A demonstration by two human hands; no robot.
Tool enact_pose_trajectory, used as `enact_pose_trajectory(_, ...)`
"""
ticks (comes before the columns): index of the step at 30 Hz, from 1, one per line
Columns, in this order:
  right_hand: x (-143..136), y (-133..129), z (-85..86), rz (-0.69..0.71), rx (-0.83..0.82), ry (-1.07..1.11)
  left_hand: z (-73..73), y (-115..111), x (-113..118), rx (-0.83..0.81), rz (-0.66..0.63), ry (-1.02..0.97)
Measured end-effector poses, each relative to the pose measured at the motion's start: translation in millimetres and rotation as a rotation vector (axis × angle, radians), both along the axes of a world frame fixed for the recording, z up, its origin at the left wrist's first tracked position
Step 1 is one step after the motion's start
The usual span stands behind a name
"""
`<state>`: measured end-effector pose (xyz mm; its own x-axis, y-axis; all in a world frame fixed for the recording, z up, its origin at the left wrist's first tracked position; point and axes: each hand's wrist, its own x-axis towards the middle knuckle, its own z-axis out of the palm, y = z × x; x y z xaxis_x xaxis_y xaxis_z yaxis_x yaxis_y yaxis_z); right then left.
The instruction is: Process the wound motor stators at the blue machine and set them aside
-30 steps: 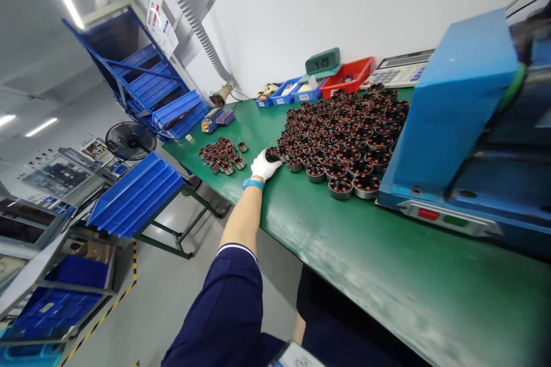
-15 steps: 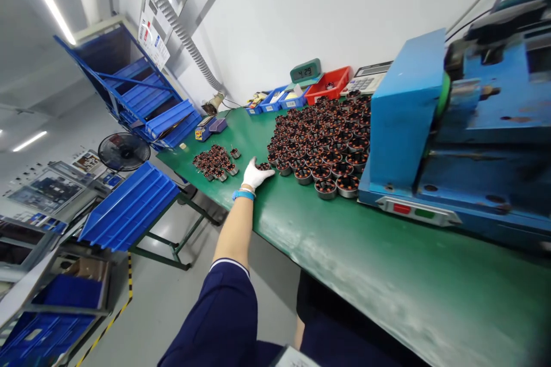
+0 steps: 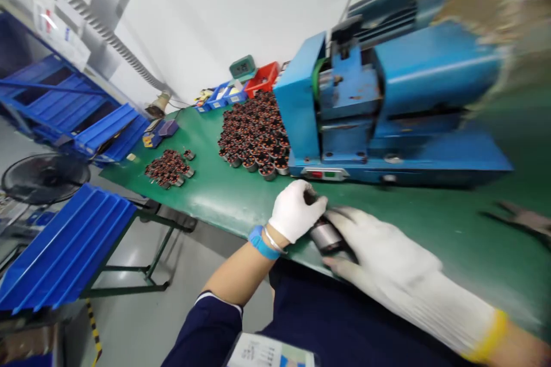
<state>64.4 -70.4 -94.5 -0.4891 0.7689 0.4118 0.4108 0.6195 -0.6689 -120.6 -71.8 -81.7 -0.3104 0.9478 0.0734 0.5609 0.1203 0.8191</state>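
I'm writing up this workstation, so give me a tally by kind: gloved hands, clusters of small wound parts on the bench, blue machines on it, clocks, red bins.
Gloved left hand and gloved right hand: 2
Large cluster and small cluster of wound parts: 2
Blue machine: 1
Clock: 1
Red bin: 1
Total: 7

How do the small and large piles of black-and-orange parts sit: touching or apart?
Apart. The head view shows it: a strip of green tabletop runs between the small pile and the large pile.
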Motion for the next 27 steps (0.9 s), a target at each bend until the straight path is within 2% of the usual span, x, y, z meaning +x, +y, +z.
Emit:
enact_pose_trajectory(2, 0, -4, -1.0, 0.009, -0.059, -0.25, 1.5, 7, 21, -0.003, -0.079, 0.003)
enact_pose_trajectory(4, -2, -4, -0.3, 0.001, -0.103, -0.396, 5.8, 10, 25, 0.021, -0.043, -0.037)
enact_pose_trajectory(7, -2, 0, -2.3, -0.13, -0.137, -0.327, 15.7, 4, 18, 0.06, 0.097, -0.275)
enact_pose_trajectory(9, 2, 4, -5.8, -0.181, -0.158, -0.131, 22.1, -5, 19, 0.014, 0.098, -0.533)
enact_pose_trajectory(11, 6, 7, -7.9, -0.129, -0.153, 0.089, 25.9, -13, 27, -0.108, -0.076, -0.761)
enact_pose_trajectory(13, 9, 9, -6.2, -0.095, -0.091, 0.218, 27.0, -19, 40, -0.173, -0.272, -0.923)
enact_pose_trajectory(15, 12, 10, -1.1, -0.135, 0.009, 0.251, 27.5, -19, 51, -0.12, -0.332, -1.0)
enact_pose_trajectory(17, 17, 11, 6.0, -0.145, 0.058, 0.259, 29.6, -17, 57, -0.062, -0.317, -0.987)
enact_pose_trajectory(18, 21, 12, 9.8, -0.107, 0.047, 0.267, 31.6, -15, 58, -0.065, -0.32, -0.947)
enact_pose_trajectory(20, 27, 14, 17.5, -0.006, -0.028, 0.317, 36.6, -11, 59, -0.083, -0.338, -0.859)
enact_pose_trajectory(22, 31, 17, 24.2, 0.012, -0.108, 0.42, 41.5, -9, 60, -0.076, -0.35, -0.799)
enact_pose_trajectory(25, 29, 21, 29.8, -0.159, -0.182, 0.604, 45.7, -6, 68, -0.038, -0.34, -0.741)
enact_pose_trajectory(27, 26, 22, 29.6, -0.257, -0.296, 0.73, 46.8, -6, 75, -0.018, -0.312, -0.722)
